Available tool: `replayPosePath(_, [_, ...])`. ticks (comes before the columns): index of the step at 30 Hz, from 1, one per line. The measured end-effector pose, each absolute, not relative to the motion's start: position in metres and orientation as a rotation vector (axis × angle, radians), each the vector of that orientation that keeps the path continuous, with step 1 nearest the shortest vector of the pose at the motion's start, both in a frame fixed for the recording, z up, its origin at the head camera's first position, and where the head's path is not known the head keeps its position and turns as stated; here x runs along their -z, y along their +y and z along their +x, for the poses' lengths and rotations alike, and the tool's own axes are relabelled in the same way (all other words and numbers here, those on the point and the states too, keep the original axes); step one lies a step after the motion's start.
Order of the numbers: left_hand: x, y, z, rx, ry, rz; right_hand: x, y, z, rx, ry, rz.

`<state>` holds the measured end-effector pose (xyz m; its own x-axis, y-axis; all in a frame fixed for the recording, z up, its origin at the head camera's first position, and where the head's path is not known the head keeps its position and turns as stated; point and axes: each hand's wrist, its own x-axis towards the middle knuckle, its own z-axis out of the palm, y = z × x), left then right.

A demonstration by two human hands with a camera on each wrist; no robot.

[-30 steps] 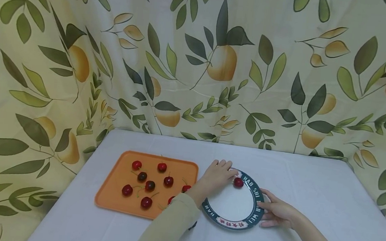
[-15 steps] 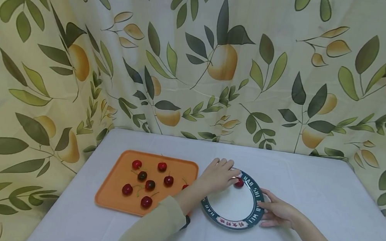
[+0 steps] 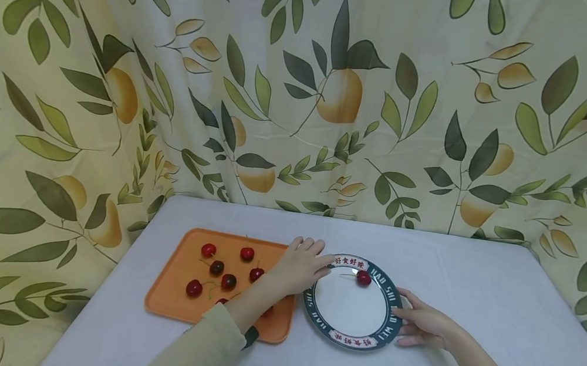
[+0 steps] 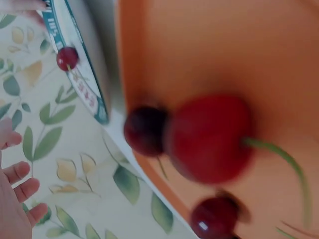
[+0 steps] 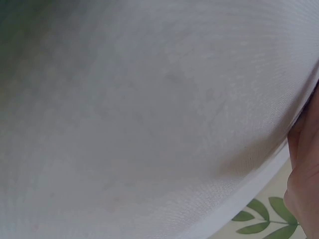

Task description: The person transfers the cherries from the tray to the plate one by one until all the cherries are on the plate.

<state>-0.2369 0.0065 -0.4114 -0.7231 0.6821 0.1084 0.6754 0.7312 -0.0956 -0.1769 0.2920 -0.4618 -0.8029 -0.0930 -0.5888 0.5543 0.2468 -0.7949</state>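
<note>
Glossy red cherry point(image 3: 363, 278) sits alone in the upper part of a round white plate point(image 3: 336, 296) with a dark green lettered rim, at lower centre. Left hand point(image 3: 300, 264), fingers relaxed and empty, hovers between that rim and the smooth orange tray point(image 3: 173, 277). Right hand point(image 3: 424, 324) rests flat against the plate's right edge on the white cloth tabletop point(image 3: 475, 283).

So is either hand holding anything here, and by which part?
The left hand holds nothing. The right hand rests its fingers against the plate at its right rim.
</note>
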Motion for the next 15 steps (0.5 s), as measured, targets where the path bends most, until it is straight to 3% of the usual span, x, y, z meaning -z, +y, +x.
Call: replayPosePath(15, [0.424,-0.071,-0.241,-0.017,-2.794,-0.94,0.461,0.291,-0.177,1.595,1.983,0.428])
